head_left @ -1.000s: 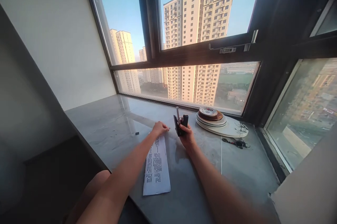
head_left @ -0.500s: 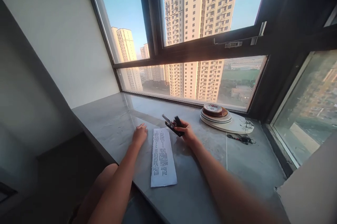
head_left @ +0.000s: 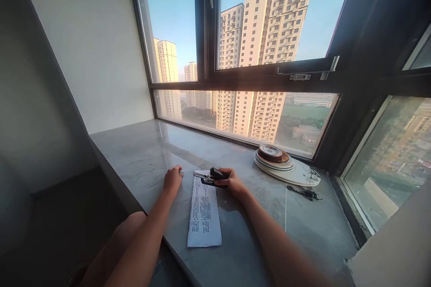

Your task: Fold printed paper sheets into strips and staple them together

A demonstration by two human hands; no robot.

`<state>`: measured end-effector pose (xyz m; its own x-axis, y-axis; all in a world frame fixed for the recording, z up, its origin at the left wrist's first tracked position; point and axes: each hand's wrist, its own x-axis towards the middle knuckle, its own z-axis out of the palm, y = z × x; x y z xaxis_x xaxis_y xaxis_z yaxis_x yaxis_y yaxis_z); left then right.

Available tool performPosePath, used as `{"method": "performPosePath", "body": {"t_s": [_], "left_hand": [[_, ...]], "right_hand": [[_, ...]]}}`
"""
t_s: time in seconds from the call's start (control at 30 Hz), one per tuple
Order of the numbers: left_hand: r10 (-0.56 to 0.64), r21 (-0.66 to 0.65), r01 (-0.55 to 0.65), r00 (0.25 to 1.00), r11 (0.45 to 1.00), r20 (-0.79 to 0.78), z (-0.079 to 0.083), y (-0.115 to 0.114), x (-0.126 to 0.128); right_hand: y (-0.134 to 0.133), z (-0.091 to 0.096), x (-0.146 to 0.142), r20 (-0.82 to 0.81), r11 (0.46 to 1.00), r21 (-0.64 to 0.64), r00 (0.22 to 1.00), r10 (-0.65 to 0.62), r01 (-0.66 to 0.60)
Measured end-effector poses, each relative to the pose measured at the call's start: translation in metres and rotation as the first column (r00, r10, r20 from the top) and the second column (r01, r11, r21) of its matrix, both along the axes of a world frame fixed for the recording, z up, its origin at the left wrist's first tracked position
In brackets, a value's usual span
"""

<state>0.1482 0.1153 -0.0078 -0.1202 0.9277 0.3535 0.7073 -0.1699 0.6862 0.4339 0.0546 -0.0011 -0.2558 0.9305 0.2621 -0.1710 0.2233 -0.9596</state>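
Note:
My right hand (head_left: 232,182) is closed around a small black stapler (head_left: 211,176), held lying sideways over the top end of a folded printed paper (head_left: 204,213) on the grey stone sill (head_left: 141,152). Its metal tip points left. Just left of the paper's top corner, my left hand (head_left: 173,178) rests on the sill with its fingers curled down; something small shows at its fingertips, too small to name.
A stack of plates (head_left: 273,157) on a white board (head_left: 303,174) stands at the back right by the window. A dark cord-like item (head_left: 305,193) lies in front of it. The sill's front edge (head_left: 114,179) drops to a dark floor at the left.
My right hand has tipped the stapler from upright to lying sideways and lowered it onto the paper's top end. My left hand left the paper's top and settled on the sill left of it.

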Motion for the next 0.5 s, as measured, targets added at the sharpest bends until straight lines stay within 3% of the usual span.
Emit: {"method": "performPosePath", "body": {"t_s": [0.27,0.5], "left_hand": [[-0.044,0.045,0.040,0.995,0.998,0.089,-0.001,-0.001,0.000],[-0.150,0.107,0.124,0.948,0.986,0.282,0.002,-0.023,0.003]], "right_hand": [[0.000,0.001,-0.001,0.032,0.999,0.034,0.999,-0.020,0.019],[0.001,0.001,-0.002,0.047,0.995,0.024,0.994,-0.101,0.100]]}}
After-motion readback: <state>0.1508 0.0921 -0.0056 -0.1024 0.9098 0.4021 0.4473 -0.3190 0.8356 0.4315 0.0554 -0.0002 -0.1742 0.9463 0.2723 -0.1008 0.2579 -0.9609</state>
